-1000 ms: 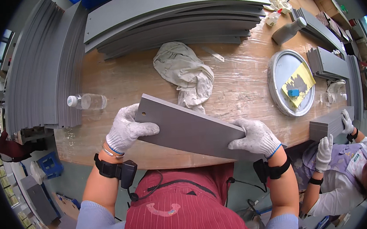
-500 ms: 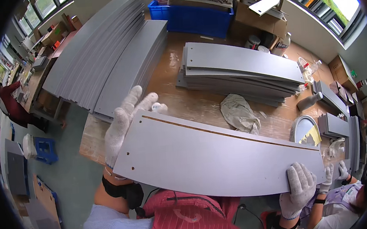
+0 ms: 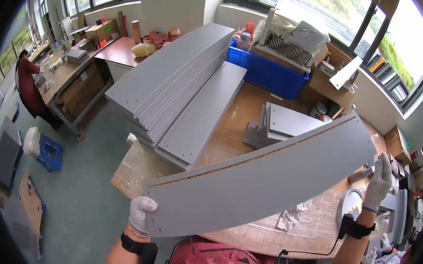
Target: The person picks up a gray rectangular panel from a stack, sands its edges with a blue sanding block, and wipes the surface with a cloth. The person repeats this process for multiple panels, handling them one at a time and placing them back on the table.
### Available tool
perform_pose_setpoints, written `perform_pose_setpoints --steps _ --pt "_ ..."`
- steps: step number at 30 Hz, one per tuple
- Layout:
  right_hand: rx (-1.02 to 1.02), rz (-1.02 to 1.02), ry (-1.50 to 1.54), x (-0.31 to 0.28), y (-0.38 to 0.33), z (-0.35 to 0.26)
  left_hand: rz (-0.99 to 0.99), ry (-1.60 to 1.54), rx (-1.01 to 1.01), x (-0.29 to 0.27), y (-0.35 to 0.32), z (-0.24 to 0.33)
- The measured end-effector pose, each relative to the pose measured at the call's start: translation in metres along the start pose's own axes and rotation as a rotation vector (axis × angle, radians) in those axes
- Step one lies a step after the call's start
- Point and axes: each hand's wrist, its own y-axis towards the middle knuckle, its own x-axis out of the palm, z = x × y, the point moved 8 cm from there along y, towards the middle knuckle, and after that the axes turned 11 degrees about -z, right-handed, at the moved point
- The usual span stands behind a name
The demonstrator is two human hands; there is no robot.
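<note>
Grooved panel aloft, unplaced.
We find left hand gripping its left end, right hand straight-fingered at its right.

Workshop: drilled grey panels stacked upper centre; cluttered workbench, person standing at it, upper left.

The big board is grey (with a brown line). The gloves are white. The apron is red with thin, pale stripes. The bin is blue.
</note>
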Motion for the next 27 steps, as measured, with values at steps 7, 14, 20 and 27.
perform_pose_setpoints --steps 7,14,20,27 --pt "-0.044 -0.271 0.154 0.088 -0.068 -0.049 0.141 0.121 0.153 -0.016 0.036 0.005" --pt "-0.069 -0.406 0.044 0.104 -0.114 -0.050 0.247 0.134 0.292 -0.025 0.124 0.020" --pt "-0.004 -0.453 0.018 0.109 -0.149 -0.014 0.314 0.125 0.314 -0.034 0.150 0.032" --pt "0.089 -0.626 0.023 0.153 -0.188 0.010 0.466 0.329 0.196 -0.035 0.130 0.053"
